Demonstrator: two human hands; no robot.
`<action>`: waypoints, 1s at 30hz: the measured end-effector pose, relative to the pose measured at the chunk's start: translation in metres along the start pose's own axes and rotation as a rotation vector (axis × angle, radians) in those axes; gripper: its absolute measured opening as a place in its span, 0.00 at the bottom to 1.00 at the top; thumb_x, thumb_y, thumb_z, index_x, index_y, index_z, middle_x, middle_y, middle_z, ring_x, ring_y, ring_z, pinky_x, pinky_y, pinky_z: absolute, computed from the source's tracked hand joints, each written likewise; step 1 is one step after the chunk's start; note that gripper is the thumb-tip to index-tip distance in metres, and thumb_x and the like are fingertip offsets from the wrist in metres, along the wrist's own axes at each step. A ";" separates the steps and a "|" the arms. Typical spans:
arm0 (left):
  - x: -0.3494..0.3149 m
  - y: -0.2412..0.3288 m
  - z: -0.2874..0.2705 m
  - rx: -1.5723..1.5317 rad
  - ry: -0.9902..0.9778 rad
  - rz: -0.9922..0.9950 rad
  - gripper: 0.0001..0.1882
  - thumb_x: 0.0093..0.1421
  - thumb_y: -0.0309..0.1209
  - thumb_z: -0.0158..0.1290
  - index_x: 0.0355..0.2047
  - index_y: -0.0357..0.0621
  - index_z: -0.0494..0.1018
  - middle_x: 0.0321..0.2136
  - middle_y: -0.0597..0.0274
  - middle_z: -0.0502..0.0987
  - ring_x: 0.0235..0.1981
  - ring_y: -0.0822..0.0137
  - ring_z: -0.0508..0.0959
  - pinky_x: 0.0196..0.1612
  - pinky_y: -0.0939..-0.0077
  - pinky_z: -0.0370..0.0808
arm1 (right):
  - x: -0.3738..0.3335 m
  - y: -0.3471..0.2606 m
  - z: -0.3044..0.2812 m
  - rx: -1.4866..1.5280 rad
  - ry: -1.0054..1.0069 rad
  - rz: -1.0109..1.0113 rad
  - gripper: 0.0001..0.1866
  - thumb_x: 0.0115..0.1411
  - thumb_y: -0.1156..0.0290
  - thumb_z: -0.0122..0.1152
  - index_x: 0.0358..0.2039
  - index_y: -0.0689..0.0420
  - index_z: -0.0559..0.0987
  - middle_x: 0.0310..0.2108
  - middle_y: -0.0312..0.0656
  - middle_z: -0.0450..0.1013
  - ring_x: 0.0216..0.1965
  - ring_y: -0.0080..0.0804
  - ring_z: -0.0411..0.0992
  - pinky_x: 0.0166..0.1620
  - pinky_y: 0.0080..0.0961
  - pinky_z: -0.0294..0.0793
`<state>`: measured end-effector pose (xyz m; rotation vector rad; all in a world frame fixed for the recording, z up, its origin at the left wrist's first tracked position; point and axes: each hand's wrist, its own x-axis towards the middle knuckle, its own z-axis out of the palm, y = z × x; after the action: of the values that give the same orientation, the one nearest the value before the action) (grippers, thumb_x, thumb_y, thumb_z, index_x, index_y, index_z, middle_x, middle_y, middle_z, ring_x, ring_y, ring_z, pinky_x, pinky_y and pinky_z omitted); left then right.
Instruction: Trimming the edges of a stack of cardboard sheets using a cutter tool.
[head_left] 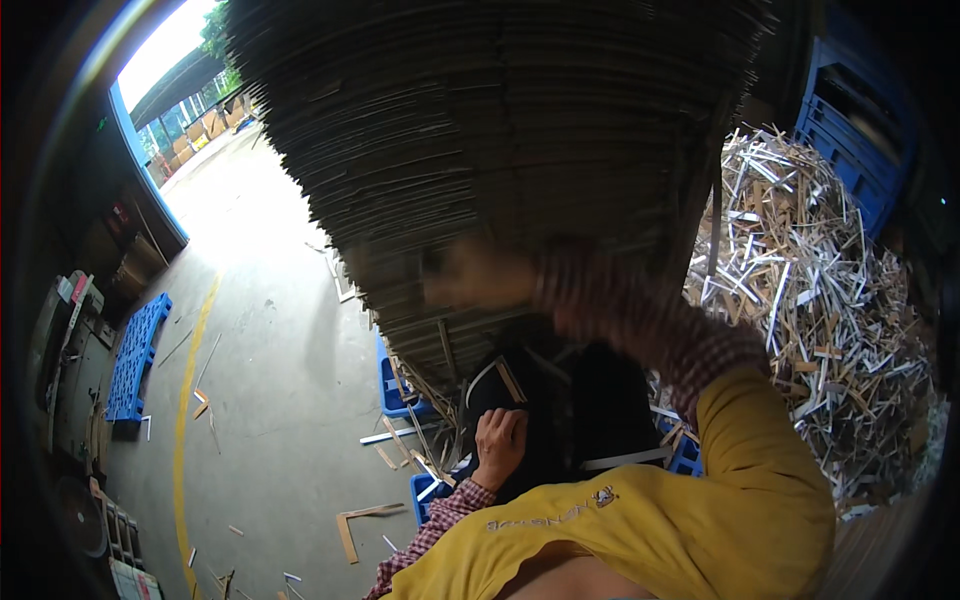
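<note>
A tall stack of flat cardboard sheets, ragged at the edges, rises right in front of me. My right hand is raised before its lower part, smeared by motion. I cannot make out its fingers, or whether it touches the sheets. Against my dark-clad thigh rests my left hand, closed, with its fingers curled in and their undersides hidden. Just above it, a narrow cardboard strip lies over my knee.
A big heap of paper and cardboard strips fills the right side, below a blue plastic crate. Blue plastic shows under the stack. Scraps, including an L-shaped piece, litter the floor. A blue pallet leans at left.
</note>
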<state>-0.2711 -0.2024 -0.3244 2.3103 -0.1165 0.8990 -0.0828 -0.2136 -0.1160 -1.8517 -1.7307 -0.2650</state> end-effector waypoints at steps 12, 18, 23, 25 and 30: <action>-0.006 -0.003 -0.005 -0.008 0.006 0.004 0.04 0.48 0.22 0.50 0.27 0.41 0.70 0.22 0.59 0.70 0.25 0.59 0.68 0.29 0.69 0.64 | 0.059 0.041 -0.190 0.019 0.073 0.482 0.24 0.51 0.49 0.53 0.24 0.61 0.77 0.19 0.39 0.71 0.21 0.27 0.67 0.28 0.25 0.67; -0.008 -0.001 -0.006 -0.031 -0.001 -0.017 0.04 0.49 0.22 0.50 0.27 0.41 0.70 0.23 0.59 0.70 0.25 0.59 0.69 0.29 0.69 0.65 | 0.091 0.010 -0.239 -0.135 -0.260 0.676 0.22 0.53 0.51 0.51 0.21 0.60 0.75 0.18 0.38 0.70 0.20 0.25 0.68 0.22 0.23 0.68; -0.005 -0.001 -0.004 -0.037 -0.009 -0.019 0.04 0.48 0.22 0.50 0.27 0.41 0.70 0.23 0.59 0.70 0.25 0.59 0.69 0.29 0.69 0.65 | 0.095 0.025 -0.220 -0.074 -0.358 0.630 0.21 0.56 0.54 0.47 0.26 0.62 0.75 0.19 0.40 0.69 0.17 0.24 0.62 0.21 0.25 0.65; -0.002 0.002 0.000 -0.045 -0.010 0.000 0.04 0.48 0.22 0.50 0.27 0.41 0.70 0.22 0.59 0.70 0.24 0.59 0.69 0.29 0.70 0.65 | 0.066 0.056 -0.170 0.100 -0.007 0.434 0.22 0.51 0.52 0.53 0.20 0.63 0.75 0.15 0.38 0.69 0.14 0.28 0.66 0.20 0.23 0.66; -0.007 -0.007 -0.004 -0.025 0.027 -0.019 0.04 0.48 0.22 0.50 0.26 0.41 0.70 0.22 0.59 0.70 0.24 0.59 0.68 0.28 0.70 0.64 | -0.038 -0.042 -0.006 -0.196 -0.510 -0.066 0.28 0.53 0.47 0.49 0.35 0.65 0.75 0.28 0.55 0.72 0.39 0.42 0.69 0.41 0.36 0.68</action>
<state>-0.2771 -0.1955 -0.3300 2.2713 -0.0933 0.9138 -0.1268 -0.2496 -0.1191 -2.1378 -2.1710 0.0210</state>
